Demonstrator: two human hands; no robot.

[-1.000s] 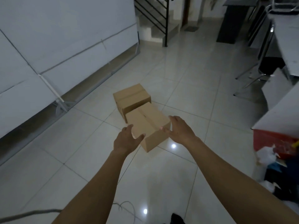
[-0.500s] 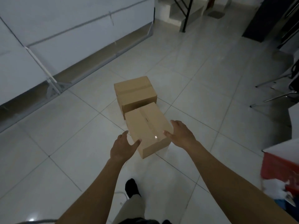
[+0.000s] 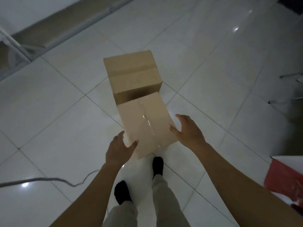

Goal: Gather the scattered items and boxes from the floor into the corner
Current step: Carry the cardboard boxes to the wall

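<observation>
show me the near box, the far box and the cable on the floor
near box [image 3: 131,118]: head view, top face, left of the tape seam
far box [image 3: 132,71]: head view, middle of its top face
cable [image 3: 41,179]: head view, grey run lying on the tiles at left

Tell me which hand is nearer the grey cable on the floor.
Left. The left hand is at the left edge of the near box, on the same side as the cable; the right hand is at its right edge, the box between it and the cable.
</observation>
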